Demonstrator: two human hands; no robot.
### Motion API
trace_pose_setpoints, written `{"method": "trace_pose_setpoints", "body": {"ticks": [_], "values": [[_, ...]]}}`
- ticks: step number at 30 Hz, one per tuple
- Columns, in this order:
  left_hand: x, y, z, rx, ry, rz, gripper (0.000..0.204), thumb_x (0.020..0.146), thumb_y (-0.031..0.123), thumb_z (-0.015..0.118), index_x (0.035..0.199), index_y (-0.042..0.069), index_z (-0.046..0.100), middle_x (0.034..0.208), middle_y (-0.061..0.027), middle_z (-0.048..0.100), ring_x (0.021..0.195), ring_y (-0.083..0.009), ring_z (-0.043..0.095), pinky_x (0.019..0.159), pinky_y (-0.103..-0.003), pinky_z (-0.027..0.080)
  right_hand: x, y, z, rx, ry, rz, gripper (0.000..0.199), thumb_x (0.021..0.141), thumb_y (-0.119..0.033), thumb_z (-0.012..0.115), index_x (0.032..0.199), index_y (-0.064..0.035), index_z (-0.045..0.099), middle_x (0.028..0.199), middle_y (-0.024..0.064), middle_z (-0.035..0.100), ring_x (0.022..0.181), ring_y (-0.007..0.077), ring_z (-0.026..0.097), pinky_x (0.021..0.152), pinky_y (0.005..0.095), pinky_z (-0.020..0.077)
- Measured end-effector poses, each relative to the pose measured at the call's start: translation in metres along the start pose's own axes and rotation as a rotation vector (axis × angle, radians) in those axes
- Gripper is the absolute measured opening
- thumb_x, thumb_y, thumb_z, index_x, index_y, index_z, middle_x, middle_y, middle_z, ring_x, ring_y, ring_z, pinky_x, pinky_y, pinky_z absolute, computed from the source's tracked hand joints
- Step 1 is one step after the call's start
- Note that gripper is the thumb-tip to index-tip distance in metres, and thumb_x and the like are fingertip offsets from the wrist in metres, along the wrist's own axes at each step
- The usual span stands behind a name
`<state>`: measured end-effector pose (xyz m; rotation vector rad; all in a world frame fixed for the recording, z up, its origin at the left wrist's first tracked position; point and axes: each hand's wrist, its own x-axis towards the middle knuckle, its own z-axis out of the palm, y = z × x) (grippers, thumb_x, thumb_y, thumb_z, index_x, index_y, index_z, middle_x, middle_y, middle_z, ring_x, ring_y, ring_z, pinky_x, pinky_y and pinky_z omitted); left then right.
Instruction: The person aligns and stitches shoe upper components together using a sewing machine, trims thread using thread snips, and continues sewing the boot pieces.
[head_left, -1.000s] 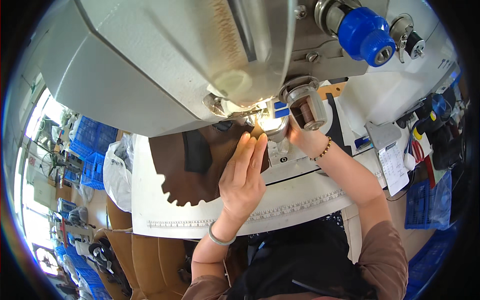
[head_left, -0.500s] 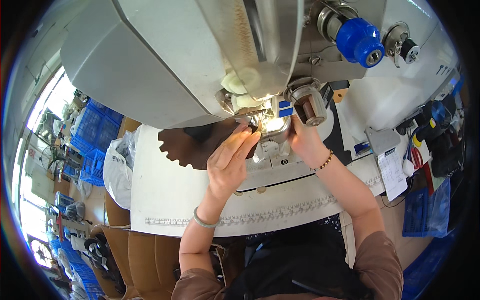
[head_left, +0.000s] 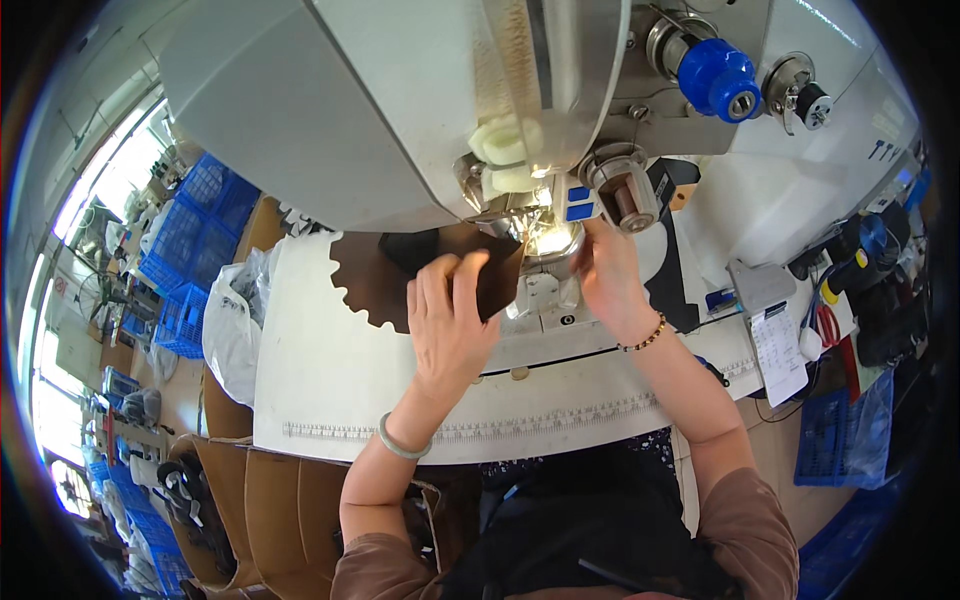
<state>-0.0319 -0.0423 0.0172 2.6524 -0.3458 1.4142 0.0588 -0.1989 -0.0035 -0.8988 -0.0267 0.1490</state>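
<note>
A dark brown flat piece [head_left: 370, 285], maybe leather, with a scalloped edge lies on the sewing machine's bed under the head. A black patch [head_left: 408, 250] shows on its upper part. My left hand [head_left: 450, 325] grips the piece near its right side, fingers bent over the top. Its right corner reaches toward the lit needle area [head_left: 545, 235]; the needle itself I cannot make out. Just right of that lit area is my right hand [head_left: 612, 275], its fingertips partly hidden by the machine's parts, so its grip cannot be judged.
The grey machine head [head_left: 300, 120] looms over the work. A blue knob [head_left: 718, 80] and a thread bobbin [head_left: 625, 195] are at its right. A ruler strip [head_left: 480, 430] runs along the white table's front. Cardboard boxes [head_left: 285, 510] stand front left; a clipboard [head_left: 775, 340] lies right.
My left hand has shifted slightly left and lower, its fingers now bent rather than stretched toward the needle area. The brown piece shows more of its right corner. My right hand stays beside the machine.
</note>
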Motion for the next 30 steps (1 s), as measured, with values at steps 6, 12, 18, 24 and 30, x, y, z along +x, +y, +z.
{"method": "trace_pose_setpoints", "body": {"ticks": [6, 12, 18, 24, 30], "values": [[-0.008, -0.012, 0.018, 0.139, -0.108, 0.006, 0.052, 0.071, 0.012, 0.055, 0.120, -0.003, 0.049, 0.080, -0.0083, 0.051, 0.070, -0.0225, 0.053, 0.061, -0.034, 0.045, 0.016, 0.013, -0.018, -0.121, -0.061, -0.160, 0.010, 0.092, -0.016, 0.048, 0.093, -0.0105, 0.056, 0.081, -0.0014, 0.055, 0.065, 0.0068, 0.051, 0.055, 0.0236, 0.0425], [-0.004, -0.066, 0.010, -0.170, -0.058, -0.380, 0.020, 0.082, 0.012, 0.051, 0.096, -0.002, 0.057, 0.078, -0.0185, 0.060, 0.067, -0.0350, 0.060, 0.059, -0.042, 0.047, -0.003, 0.019, 0.018, 0.037, -0.021, -0.190, 0.026, 0.095, -0.011, 0.042, 0.118, -0.0029, 0.052, 0.094, 0.0014, 0.057, 0.077, 0.0060, 0.051, 0.070, 0.0213, 0.0432], [-0.056, -0.196, -0.105, 0.152, 0.802, -0.671, 0.033, 0.087, 0.025, 0.055, 0.077, -0.007, 0.058, 0.069, -0.0240, 0.060, 0.066, -0.0424, 0.057, 0.061, -0.048, 0.041, -0.023, 0.032, -0.016, -0.460, 0.058, -0.510, 0.036, 0.097, -0.025, 0.040, 0.118, 0.0027, 0.048, 0.108, 0.0095, 0.053, 0.098, 0.0174, 0.052, 0.092, 0.0319, 0.0400], [-0.151, -0.318, -0.314, 0.096, 1.327, -0.919, 0.034, 0.089, 0.023, 0.055, 0.084, -0.011, 0.057, 0.068, -0.0155, 0.060, 0.057, -0.0217, 0.057, 0.053, -0.038, 0.045, -0.032, 0.022, -0.072, -0.649, 0.104, -0.384, 0.037, 0.094, -0.025, 0.048, 0.117, 0.0042, 0.048, 0.109, 0.0092, 0.052, 0.097, 0.0178, 0.051, 0.091, 0.0300, 0.0387], [-0.419, -0.385, -0.356, 0.748, 0.252, -1.029, 0.031, 0.083, 0.024, 0.055, 0.060, 0.005, 0.063, 0.054, -0.0138, 0.058, 0.055, -0.0216, 0.060, 0.055, -0.036, 0.047, -0.045, 0.058, -0.047, -0.681, 0.029, -0.335, 0.038, 0.091, -0.020, 0.051, 0.120, 0.0050, 0.047, 0.117, 0.0104, 0.050, 0.101, 0.0191, 0.050, 0.095, 0.0295, 0.0369]]}}
